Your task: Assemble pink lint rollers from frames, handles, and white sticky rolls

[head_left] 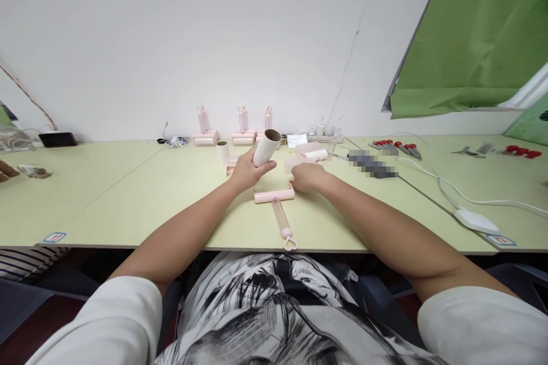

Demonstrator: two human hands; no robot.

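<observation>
My left hand (249, 171) is closed round a white paper roll (264, 151), tilted with its open brown core facing up. Just to the right, my right hand (307, 177) has its fingers curled down at the right end of a pink roller frame; what they hold, if anything, is hidden. The pink roller frame (274, 196) lies on the table, its clear handle (281, 218) pointing toward me and ending in a pink heart-shaped loop (290, 244). Behind my right hand lies another white roll (314, 155) beside a translucent pink cover (293, 163).
On the pale green table (141, 205), a white roll (223, 154) stands behind my left hand. Several pink rollers (244, 138) line the wall. To the right are a dark, blurred object (372, 164), red-capped tools (405, 147), a white cable and a white mouse-like device (476, 219).
</observation>
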